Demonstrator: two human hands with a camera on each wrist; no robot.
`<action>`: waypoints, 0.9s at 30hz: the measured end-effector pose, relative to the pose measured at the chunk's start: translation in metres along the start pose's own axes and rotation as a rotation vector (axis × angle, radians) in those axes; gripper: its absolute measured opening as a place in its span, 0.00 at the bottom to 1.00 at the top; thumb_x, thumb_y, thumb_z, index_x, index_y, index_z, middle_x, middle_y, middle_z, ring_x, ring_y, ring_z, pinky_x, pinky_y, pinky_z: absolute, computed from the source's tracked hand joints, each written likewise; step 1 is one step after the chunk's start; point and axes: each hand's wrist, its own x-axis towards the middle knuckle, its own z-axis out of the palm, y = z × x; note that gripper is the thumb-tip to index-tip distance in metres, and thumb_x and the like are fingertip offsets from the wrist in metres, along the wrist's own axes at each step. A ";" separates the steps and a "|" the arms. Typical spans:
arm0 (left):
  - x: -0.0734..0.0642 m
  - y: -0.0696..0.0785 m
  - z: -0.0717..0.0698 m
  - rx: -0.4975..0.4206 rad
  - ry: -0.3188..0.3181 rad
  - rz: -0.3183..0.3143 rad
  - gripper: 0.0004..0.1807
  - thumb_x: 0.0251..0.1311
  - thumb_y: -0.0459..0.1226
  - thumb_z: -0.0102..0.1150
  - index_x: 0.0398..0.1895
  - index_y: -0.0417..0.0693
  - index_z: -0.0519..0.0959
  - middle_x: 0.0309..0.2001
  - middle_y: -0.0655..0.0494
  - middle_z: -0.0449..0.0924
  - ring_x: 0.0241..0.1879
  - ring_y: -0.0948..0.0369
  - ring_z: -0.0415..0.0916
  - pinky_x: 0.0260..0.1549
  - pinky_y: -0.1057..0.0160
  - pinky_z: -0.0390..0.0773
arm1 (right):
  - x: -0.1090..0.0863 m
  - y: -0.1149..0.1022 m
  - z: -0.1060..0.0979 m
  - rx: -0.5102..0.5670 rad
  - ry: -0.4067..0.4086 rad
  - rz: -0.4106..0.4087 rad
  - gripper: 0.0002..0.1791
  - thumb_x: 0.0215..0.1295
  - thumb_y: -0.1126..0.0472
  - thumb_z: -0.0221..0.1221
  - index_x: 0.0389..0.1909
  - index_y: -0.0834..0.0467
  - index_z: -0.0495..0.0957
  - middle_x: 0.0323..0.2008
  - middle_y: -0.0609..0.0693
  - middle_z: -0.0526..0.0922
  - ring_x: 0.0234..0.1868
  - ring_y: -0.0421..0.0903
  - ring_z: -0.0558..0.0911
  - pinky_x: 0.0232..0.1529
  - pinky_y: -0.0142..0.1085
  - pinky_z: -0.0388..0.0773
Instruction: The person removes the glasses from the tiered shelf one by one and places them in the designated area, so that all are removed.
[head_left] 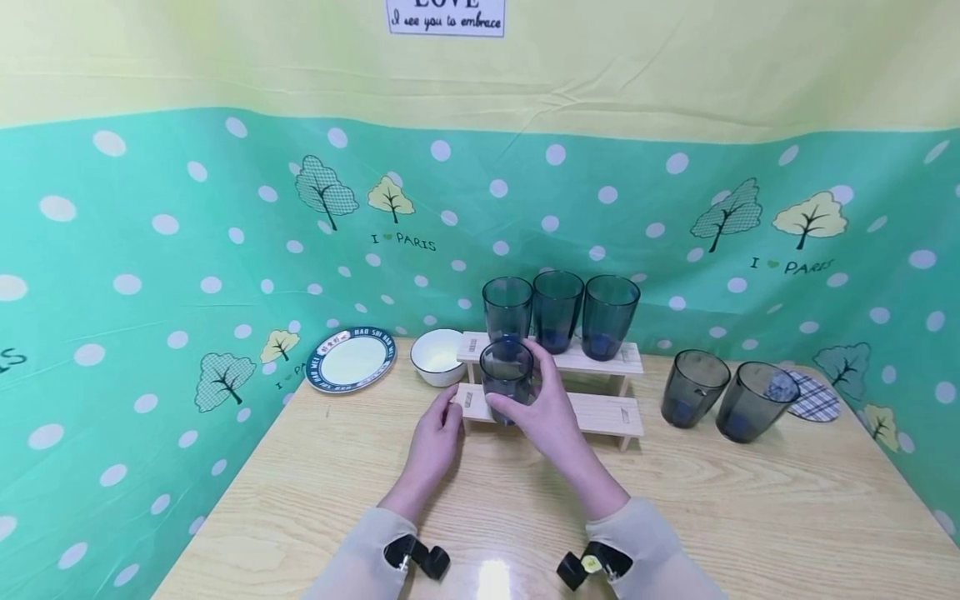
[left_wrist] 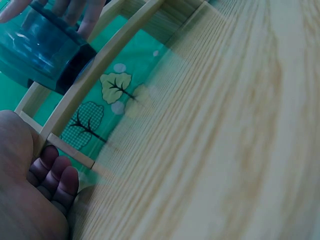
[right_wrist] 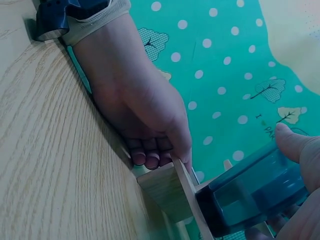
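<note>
My right hand (head_left: 551, 417) grips a dark see-through glass tumbler (head_left: 504, 371), thumb on the near side and fingers round the far side. The tumbler is upright, its base right at the left part of the lower shelf (head_left: 600, 412) of a two-step wooden rack. My left hand (head_left: 435, 437) holds the left end of that shelf; in the right wrist view its fingers (right_wrist: 152, 159) curl under at the board's end. Three more dark tumblers, a left one (head_left: 506, 302), a middle one (head_left: 557, 312) and a right one (head_left: 611, 317), stand on the upper shelf (head_left: 628, 362).
Right of the rack, two dark tumblers (head_left: 692, 392) (head_left: 752, 404) stand on the wooden table (head_left: 750, 517), beside a round plaid piece (head_left: 817, 398). A white bowl (head_left: 442, 377) and a blue-rimmed plate (head_left: 321, 379) are at the left. A green dotted cloth (head_left: 150, 333) hangs behind.
</note>
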 end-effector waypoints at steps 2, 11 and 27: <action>0.000 0.000 0.000 -0.004 -0.002 -0.003 0.26 0.88 0.41 0.47 0.82 0.44 0.71 0.40 0.53 0.82 0.40 0.57 0.79 0.48 0.51 0.80 | 0.000 0.000 0.000 -0.001 0.000 0.005 0.57 0.64 0.57 0.82 0.87 0.45 0.57 0.78 0.56 0.69 0.80 0.57 0.70 0.78 0.54 0.66; 0.002 0.000 -0.001 -0.009 -0.006 0.001 0.26 0.88 0.41 0.46 0.82 0.45 0.71 0.41 0.51 0.82 0.41 0.57 0.79 0.49 0.51 0.80 | 0.002 0.002 0.001 -0.012 0.006 0.010 0.57 0.64 0.54 0.82 0.87 0.46 0.57 0.76 0.58 0.72 0.78 0.58 0.71 0.77 0.58 0.67; 0.000 -0.002 0.000 -0.003 -0.002 -0.001 0.26 0.88 0.41 0.47 0.82 0.43 0.71 0.42 0.52 0.83 0.42 0.57 0.80 0.51 0.51 0.80 | 0.002 0.004 0.002 -0.030 0.022 0.015 0.55 0.64 0.52 0.81 0.86 0.44 0.59 0.74 0.57 0.73 0.77 0.56 0.71 0.77 0.57 0.67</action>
